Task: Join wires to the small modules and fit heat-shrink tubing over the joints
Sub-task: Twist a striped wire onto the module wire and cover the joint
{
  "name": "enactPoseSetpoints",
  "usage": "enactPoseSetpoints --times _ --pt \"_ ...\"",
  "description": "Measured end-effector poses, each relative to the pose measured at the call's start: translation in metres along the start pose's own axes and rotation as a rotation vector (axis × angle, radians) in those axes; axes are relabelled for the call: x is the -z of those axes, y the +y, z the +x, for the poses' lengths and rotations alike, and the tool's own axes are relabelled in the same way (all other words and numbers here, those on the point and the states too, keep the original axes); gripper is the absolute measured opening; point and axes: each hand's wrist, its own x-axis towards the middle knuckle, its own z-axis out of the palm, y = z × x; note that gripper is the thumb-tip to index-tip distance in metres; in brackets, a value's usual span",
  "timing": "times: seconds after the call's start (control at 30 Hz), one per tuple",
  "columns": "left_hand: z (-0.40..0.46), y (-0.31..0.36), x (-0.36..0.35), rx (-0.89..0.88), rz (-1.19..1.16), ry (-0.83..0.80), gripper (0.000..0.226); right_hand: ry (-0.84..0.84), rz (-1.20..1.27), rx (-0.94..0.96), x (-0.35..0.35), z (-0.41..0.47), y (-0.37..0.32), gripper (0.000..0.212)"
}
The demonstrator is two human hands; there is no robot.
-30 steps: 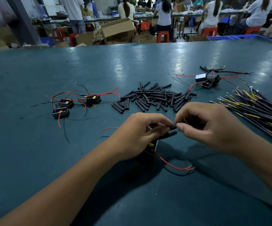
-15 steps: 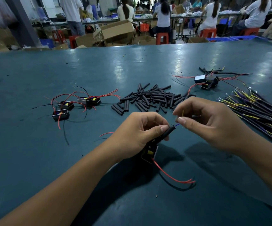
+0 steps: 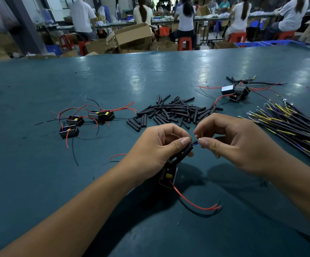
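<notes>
Black heat-shrink tube point(image 3: 184, 153) and module point(image 3: 168, 176) pinched in left hand point(image 3: 157, 147); right hand point(image 3: 230, 143) pinches a wire end point(image 3: 196, 143) at its mouth. I judge this joint unfinished; three modules point(image 3: 87, 120) wait left.

Left of the tubing pile point(image 3: 170, 111) lie three modules point(image 3: 87, 120). Right of it lies the wire bundle point(image 3: 289, 123). Behind and right of it sit two more modules point(image 3: 234, 92).
</notes>
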Motion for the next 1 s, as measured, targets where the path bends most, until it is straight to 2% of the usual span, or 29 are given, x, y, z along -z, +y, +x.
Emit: enactPoseSetpoints --times 0.23,0.3,0.47,0.63,0.87,1.0 --pt "0.000 -0.001 -0.004 0.000 -0.041 0.140 0.005 0.064 -0.043 -0.010 -0.006 0.000 -0.001 0.017" --pt "0.000 0.001 0.003 0.035 -0.017 0.111 0.002 0.105 -0.041 -0.025 -0.005 0.000 -0.001 0.015" --pt "-0.001 0.005 0.011 0.070 0.068 -0.026 0.011 0.122 0.009 -0.045 -0.004 0.000 -0.002 0.004" --pt "0.000 0.001 0.008 0.056 -0.008 0.006 0.010 0.095 0.029 -0.034 -0.004 -0.001 -0.007 0.009" --pt "0.002 -0.002 0.004 -0.012 0.052 0.043 0.004 0.154 -0.038 -0.049 -0.005 0.000 -0.006 0.009" --pt "0.001 -0.001 0.000 -0.072 0.140 0.053 0.018 0.154 -0.059 -0.051 -0.007 0.000 -0.007 0.012"
